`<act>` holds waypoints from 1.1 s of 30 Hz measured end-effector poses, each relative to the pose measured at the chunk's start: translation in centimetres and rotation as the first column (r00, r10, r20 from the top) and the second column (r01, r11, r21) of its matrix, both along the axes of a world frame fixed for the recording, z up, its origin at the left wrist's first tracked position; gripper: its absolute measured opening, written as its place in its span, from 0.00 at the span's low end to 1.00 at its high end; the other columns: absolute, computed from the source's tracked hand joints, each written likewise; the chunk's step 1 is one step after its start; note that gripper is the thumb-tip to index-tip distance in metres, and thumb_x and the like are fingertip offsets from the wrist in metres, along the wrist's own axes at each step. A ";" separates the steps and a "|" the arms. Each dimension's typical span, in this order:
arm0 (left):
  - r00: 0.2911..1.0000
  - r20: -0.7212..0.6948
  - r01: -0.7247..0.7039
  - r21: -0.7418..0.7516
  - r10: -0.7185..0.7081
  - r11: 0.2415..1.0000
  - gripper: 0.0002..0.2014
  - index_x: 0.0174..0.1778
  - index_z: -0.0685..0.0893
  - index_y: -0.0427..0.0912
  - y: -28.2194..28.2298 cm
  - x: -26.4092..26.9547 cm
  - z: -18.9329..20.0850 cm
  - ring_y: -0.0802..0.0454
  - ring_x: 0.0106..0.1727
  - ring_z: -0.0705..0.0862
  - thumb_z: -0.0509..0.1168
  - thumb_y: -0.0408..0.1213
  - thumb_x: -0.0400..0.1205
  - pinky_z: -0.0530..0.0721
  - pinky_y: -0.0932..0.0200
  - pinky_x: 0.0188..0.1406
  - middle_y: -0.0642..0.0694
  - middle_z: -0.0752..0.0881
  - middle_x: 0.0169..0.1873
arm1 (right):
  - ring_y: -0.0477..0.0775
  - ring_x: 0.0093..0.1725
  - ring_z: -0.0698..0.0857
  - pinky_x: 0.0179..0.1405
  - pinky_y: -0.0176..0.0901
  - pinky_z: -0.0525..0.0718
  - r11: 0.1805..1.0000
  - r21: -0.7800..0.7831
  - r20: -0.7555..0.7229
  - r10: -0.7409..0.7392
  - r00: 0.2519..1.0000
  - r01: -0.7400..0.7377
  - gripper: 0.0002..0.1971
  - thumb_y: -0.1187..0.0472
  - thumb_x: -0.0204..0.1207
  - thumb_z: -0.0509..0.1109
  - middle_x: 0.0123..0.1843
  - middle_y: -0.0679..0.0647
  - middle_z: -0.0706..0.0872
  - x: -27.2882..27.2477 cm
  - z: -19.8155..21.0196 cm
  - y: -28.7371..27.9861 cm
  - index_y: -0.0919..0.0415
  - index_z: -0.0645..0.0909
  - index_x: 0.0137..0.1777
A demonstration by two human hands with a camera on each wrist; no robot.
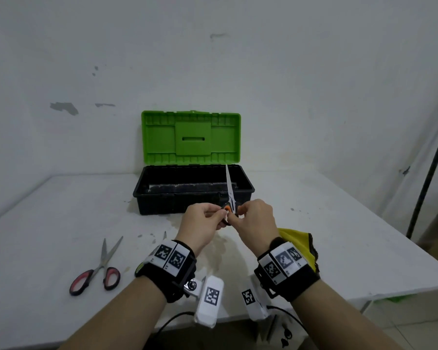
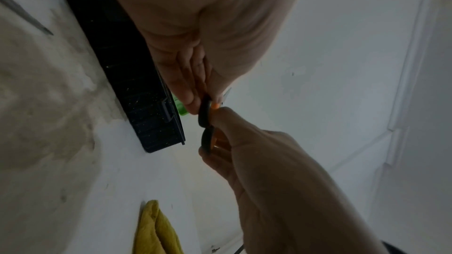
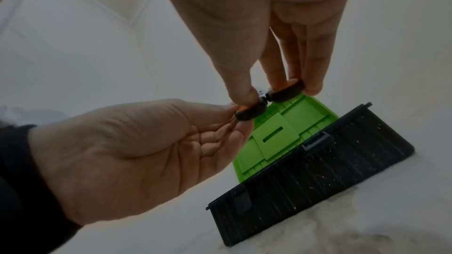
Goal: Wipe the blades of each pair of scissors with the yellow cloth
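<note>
right now both hands work 1 pair, the black-and-orange scissors (image 1: 229, 198), held up in front of the toolbox (image 1: 192, 190) with blades pointing upward. the left hand (image 1: 202, 223) pinches 1 handle loop, and the right hand (image 1: 254, 218) pinches the other. the yellow cloth (image 1: 297, 242) lies on the table (image 1: 61, 210) by the right wrist. red-handled scissors (image 1: 99, 269) lie at left, blades parted.

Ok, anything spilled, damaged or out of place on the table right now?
A brownish stain marks the table in front of the open toolbox. The yellow cloth lies unused while both hands, left hand and right hand, hold the orange-handled scissors. Nothing looks damaged.
</note>
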State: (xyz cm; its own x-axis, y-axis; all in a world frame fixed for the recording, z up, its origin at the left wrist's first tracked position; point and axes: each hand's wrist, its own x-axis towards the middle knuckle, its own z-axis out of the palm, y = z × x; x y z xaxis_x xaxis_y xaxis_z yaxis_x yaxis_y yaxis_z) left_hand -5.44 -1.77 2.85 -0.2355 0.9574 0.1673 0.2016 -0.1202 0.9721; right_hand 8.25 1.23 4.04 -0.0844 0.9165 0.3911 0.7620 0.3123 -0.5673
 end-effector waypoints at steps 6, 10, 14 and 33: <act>0.990 -0.070 -0.124 0.003 0.124 0.992 0.19 0.68 0.83 0.48 4.5 -7.9 2.3 0.49 0.55 0.88 0.67 0.51 0.83 0.87 0.43 0.62 0.50 0.89 0.54 | 0.61 0.33 0.85 0.33 0.49 0.81 0.995 0.055 -0.013 -0.083 0.996 0.084 0.24 0.45 0.72 0.73 0.29 0.64 0.87 1.3 3.7 3.0 0.68 0.87 0.32; 0.933 -0.221 -0.288 0.014 0.284 0.958 0.26 0.72 0.82 0.44 7.6 -15.8 3.1 0.44 0.66 0.84 0.66 0.54 0.81 0.78 0.44 0.73 0.45 0.86 0.64 | 0.56 0.22 0.78 0.19 0.40 0.70 0.989 0.022 -0.031 -0.147 0.989 0.148 0.25 0.43 0.71 0.73 0.18 0.59 0.80 2.2 5.6 7.1 0.66 0.84 0.26; 0.883 -0.322 -0.382 -0.067 0.342 0.922 0.33 0.78 0.76 0.39 10.3 -20.7 2.2 0.37 0.75 0.77 0.62 0.56 0.80 0.72 0.41 0.78 0.36 0.78 0.76 | 0.52 0.19 0.75 0.18 0.37 0.67 0.989 -0.074 0.036 -0.128 0.991 0.130 0.26 0.42 0.71 0.73 0.17 0.55 0.75 -0.3 6.4 11.2 0.66 0.83 0.26; 0.883 -0.362 -0.382 -0.178 0.300 0.907 0.32 0.63 0.81 0.33 16.0 -22.4 -3.9 0.32 0.60 0.82 0.48 0.59 0.87 0.79 0.41 0.63 0.30 0.83 0.61 | 0.55 0.39 0.88 0.36 0.44 0.89 0.927 -0.374 0.622 0.269 0.735 -0.024 0.07 0.52 0.75 0.74 0.36 0.45 0.84 -9.9 2.4 18.8 0.51 0.89 0.49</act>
State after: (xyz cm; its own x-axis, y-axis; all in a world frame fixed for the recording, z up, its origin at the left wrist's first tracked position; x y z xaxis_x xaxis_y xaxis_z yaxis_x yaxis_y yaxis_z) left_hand -27.85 14.19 -1.00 -0.5274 0.8469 0.0678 0.4908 0.2386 0.8380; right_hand -1.62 20.08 6.47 -0.3488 0.9287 -0.1259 0.9371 0.3475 -0.0326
